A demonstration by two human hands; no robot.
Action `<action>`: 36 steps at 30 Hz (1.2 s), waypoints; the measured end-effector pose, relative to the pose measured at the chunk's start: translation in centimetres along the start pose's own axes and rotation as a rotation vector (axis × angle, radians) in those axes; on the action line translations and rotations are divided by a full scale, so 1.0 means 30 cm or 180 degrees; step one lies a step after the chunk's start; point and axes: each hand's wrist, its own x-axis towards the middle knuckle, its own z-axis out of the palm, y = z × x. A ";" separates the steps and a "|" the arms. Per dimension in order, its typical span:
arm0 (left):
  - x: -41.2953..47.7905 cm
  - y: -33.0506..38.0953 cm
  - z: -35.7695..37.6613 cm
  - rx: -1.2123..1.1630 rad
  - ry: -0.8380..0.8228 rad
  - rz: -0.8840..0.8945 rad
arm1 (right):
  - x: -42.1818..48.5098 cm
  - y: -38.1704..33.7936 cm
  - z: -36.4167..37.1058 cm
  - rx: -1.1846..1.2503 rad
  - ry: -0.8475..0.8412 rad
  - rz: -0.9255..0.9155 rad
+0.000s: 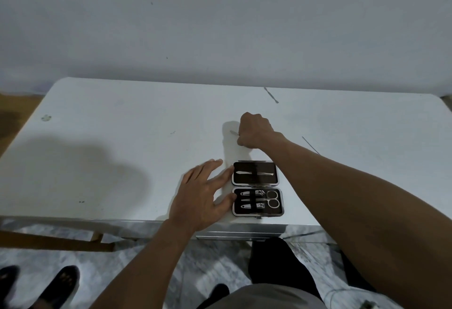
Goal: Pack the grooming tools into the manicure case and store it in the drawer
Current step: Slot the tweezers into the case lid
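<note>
The manicure case [281, 210] lies open near the table's front edge, dark-lined with a silver rim. Its lid half holds one slim tool [254, 173]; its near half holds two nail clippers [253, 199] and small scissors [273, 199] under elastic straps. My left hand [203, 196] rests flat on the table, fingers spread, fingertips touching the case's left side. My right hand [254, 130] is closed in a fist beyond the case, and a thin metal tool tip [234, 133] sticks out to its left. Two slim tools lie loose: one far back [271, 95], one at right [310, 145].
The white table [110, 152] stands against a plain wall. A closed metal-fronted drawer [239, 234] sits under the front edge below the case. A wooden frame [56, 242] shows at lower left. Another person's dark shoes [58, 284] are on the marble floor.
</note>
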 end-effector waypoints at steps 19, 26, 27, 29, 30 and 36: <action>-0.008 0.001 0.005 -0.0027 0.0118 0.0016 | -0.244 0.155 -0.051 0.0766 -0.0104 0.0005; -0.007 -0.003 0.017 -0.0025 0.0204 0.0046 | -0.347 0.236 0.002 0.0790 -0.0193 -0.0028; -0.006 -0.004 0.019 -0.0009 0.0208 0.0045 | -0.356 0.243 0.009 0.0766 -0.0195 -0.0072; -0.005 -0.006 0.020 0.0027 0.0194 0.0047 | -0.372 0.250 0.020 0.0807 -0.0153 -0.0119; -0.005 -0.006 0.020 0.0040 0.0187 0.0050 | -0.380 0.252 0.023 0.0824 -0.0112 -0.0121; -0.004 -0.003 0.019 0.0076 0.0200 0.0043 | -0.392 0.277 0.030 0.0633 0.0087 -0.0211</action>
